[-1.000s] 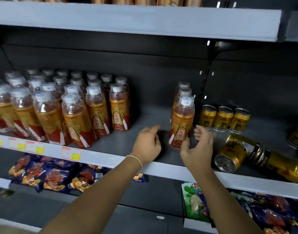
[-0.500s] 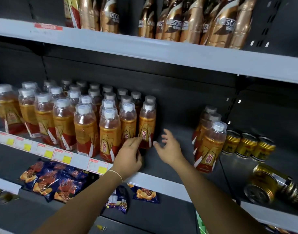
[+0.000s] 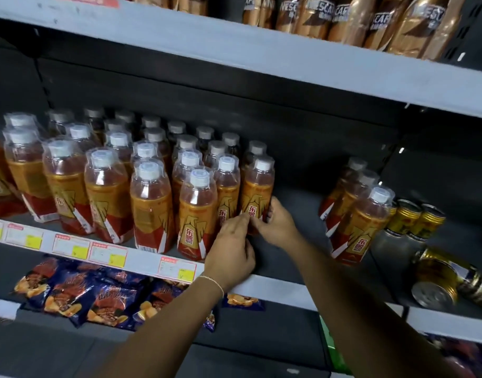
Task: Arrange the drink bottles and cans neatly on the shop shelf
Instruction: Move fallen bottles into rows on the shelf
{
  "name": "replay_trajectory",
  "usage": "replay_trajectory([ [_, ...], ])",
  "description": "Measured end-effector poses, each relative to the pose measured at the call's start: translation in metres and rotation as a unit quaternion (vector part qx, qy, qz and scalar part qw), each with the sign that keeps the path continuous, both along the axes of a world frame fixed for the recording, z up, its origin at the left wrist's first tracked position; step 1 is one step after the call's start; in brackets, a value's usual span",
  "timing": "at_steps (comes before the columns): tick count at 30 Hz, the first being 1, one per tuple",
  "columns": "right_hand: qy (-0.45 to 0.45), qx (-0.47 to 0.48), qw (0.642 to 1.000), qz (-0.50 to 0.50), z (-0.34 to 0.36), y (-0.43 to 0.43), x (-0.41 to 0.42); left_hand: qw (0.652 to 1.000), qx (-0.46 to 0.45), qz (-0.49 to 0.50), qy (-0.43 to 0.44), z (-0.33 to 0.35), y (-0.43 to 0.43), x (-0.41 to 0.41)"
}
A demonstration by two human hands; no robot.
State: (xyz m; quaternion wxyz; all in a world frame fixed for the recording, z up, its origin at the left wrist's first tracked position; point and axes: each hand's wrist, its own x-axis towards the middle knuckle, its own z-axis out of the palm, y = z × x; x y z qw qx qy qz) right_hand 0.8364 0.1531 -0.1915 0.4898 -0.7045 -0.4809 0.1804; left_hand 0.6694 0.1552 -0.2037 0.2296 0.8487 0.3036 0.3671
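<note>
Amber plastic bottle (image 3: 257, 186), right hand (image 3: 278, 227) gripping

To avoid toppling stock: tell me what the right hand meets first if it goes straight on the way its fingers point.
The end bottle, which the right hand grips now. Pushed further left, that bottle would probably meet its neighbour next.

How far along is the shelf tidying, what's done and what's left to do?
Done: the main block of bottles stands upright in close rows. In hand: the right hand grips the end bottle of that block, with the left hand touching its label. Left: three bottles stand apart across a gap, and beside the upright gold cans the toppled cans lie on their sides.
</note>
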Motion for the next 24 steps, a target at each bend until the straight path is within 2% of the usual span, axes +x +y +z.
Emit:
replay_trajectory([
  [7, -0.006, -0.034, 0.999, -0.001, 0.002, -0.041, -0.001, 1.000, -0.019, -0.016, -0.009, 0.000, 0.002, -0.001],
  [11, 0.001, -0.034, 0.999, 0.012, -0.001, -0.071, 0.001, 0.997, -0.054, -0.041, 0.031, 0.004, 0.000, 0.001],
  [16, 0.016, -0.042, 0.998, 0.039, -0.001, -0.112, 0.012, 0.995, -0.046, -0.073, 0.049, 0.010, -0.021, 0.018],
  [24, -0.013, 0.002, 1.000, 0.004, -0.003, -0.176, 0.041, 0.992, -0.127, -0.024, -0.017, 0.010, -0.080, 0.067],
])
